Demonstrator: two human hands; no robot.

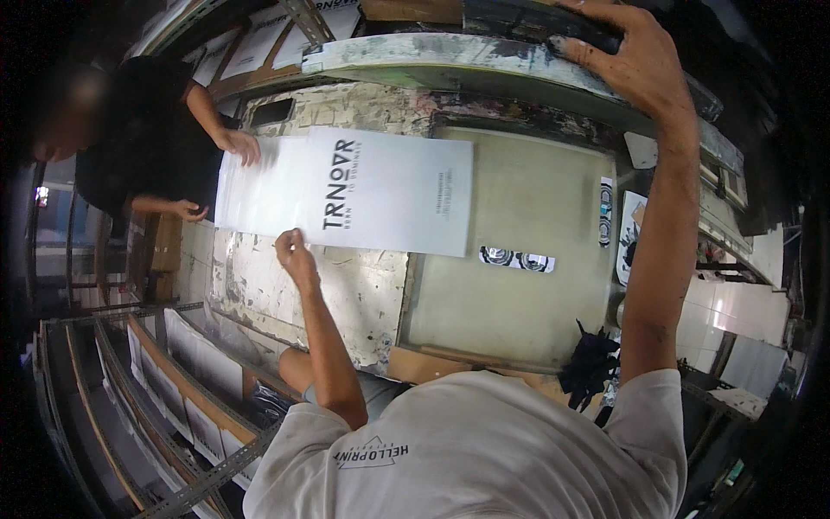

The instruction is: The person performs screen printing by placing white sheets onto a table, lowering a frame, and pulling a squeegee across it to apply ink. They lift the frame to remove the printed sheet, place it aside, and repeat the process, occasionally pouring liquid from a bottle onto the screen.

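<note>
The near edge of a printed white sheet (393,195) is pinched between thumb and fingertips by the left hand (296,255). The sheet is extended over the worktop (259,281) and past the left edge of a pale panel (484,324) (whether it touches the panel cannot be told). A paint-stained frame (432,54) above the worktop's far edge is gripped by the right hand (627,56), thumb parted from fingers. A black rag (590,363) is bunched at the panel's near right corner.
</note>
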